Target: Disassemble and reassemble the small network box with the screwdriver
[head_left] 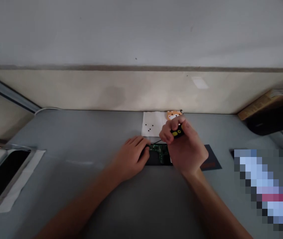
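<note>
A dark, flat device with an exposed green circuit board lies on the grey table. My left hand is closed over its left end, fingers on the far side and thumb on the near side. In my right hand is a screwdriver with a black and yellow handle, gripped in curled fingers. Its thin shaft slants down to the left, toward the board's far left edge near my left fingertips. Whether the tip touches a screw is too small to tell. My right hand and wrist hide the device's right part.
Behind the board, several small dark screws lie on a white sheet, beside an orange and white dog-face item. A dark flat panel extends right. A black-topped tray sits left; a black object stands right.
</note>
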The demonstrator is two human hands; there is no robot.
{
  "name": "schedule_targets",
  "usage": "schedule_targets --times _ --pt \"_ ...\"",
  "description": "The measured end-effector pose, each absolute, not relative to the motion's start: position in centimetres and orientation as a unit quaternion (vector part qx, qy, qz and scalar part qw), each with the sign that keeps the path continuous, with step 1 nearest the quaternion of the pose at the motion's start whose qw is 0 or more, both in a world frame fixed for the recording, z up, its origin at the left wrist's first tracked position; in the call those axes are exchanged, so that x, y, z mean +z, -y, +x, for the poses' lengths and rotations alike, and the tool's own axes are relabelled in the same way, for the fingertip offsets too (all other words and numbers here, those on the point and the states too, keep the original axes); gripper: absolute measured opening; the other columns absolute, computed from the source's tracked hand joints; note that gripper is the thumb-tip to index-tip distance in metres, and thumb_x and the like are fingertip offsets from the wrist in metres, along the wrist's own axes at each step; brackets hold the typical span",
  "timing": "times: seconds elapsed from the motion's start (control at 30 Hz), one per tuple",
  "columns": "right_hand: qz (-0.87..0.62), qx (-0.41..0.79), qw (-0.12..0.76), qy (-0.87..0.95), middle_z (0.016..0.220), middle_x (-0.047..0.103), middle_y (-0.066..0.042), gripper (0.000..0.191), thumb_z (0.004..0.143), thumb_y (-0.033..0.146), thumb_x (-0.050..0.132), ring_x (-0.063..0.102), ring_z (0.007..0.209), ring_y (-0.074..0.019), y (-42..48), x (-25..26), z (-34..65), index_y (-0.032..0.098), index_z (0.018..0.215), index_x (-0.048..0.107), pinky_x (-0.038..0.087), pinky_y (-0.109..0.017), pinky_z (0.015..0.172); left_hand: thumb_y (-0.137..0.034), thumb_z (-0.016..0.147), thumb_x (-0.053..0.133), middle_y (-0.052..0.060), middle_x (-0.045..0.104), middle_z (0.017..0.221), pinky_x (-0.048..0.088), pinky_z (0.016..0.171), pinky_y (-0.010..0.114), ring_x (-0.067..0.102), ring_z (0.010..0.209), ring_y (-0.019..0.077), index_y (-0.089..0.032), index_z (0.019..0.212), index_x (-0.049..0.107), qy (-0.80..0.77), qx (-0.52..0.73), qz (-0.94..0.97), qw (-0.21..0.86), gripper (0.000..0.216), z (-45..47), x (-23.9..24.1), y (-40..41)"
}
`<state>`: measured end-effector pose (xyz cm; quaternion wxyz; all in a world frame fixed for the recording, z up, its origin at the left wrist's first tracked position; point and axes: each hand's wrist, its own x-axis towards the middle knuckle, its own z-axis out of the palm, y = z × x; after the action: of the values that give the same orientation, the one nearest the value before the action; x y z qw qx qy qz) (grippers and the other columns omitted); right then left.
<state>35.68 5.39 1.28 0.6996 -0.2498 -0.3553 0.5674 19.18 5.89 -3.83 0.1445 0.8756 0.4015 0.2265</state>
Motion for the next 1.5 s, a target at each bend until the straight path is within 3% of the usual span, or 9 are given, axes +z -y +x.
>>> schedule_targets --times 0.9,1.5 --pt "-0.232 0.554 0.705 0.378 0.073 0.041 0.001 0.027 0.097 0.035 0.057 0.040 0.057 -0.0096 -5.28 1.14 35.75 0.020 0.074 0.054 0.036 -0.028 0.055 -0.020 0.101 0.038 0.007 0.067 0.100 0.052 0.090 0.044 0.064 0.098 0.0255 -0.019 0.108 0.059 -0.391 0.236 0.878 0.140 0.022 19.13 -4.00 -5.94" --pt "-0.238 0.547 0.703 0.386 0.072 0.044 0.002 0.029 0.093 0.042 0.063 0.041 0.058 -0.0104 -5.07 0.77 35.15 0.021 0.075 0.054 0.029 -0.030 0.057 -0.020 0.100 0.039 0.006 0.069 0.101 0.052 0.092 0.043 0.065 0.099 0.0247 -0.022 0.106 0.057 -0.403 0.224 0.872 0.163 0.020 19.30 -3.35 -5.92"
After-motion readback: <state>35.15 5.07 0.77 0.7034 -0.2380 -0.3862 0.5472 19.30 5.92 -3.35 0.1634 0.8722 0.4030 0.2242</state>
